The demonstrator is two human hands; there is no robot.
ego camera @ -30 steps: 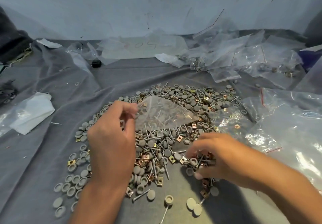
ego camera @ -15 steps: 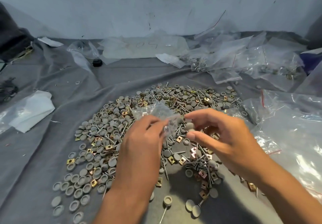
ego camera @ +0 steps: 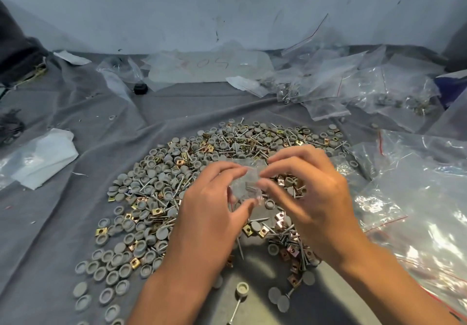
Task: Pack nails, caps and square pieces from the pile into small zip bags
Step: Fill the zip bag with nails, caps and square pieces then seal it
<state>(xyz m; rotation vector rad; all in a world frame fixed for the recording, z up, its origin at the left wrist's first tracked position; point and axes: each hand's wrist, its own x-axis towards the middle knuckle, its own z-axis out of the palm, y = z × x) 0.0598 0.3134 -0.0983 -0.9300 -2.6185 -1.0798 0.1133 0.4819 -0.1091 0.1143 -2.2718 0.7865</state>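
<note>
A wide pile point(ego camera: 177, 173) of grey round caps, thin nails and brass square pieces covers the grey cloth in front of me. Above its middle both my hands hold one small clear zip bag point(ego camera: 246, 184). My left hand point(ego camera: 212, 213) pinches the bag's left side between thumb and fingers. My right hand point(ego camera: 313, 193) pinches its right side, fingers curled over the top edge. The bag is crumpled, and what it contains is hard to make out.
Filled and empty zip bags point(ego camera: 341, 87) lie heaped at the back right. A large clear plastic bag point(ego camera: 417, 198) spreads along the right. White paper in plastic point(ego camera: 43, 158) lies at the left. A small black object point(ego camera: 140, 88) sits near the back wall.
My right hand left the pile and rose to the bag. My left hand carried the bag to the right and nearer to me. Both hands now grip it together.
</note>
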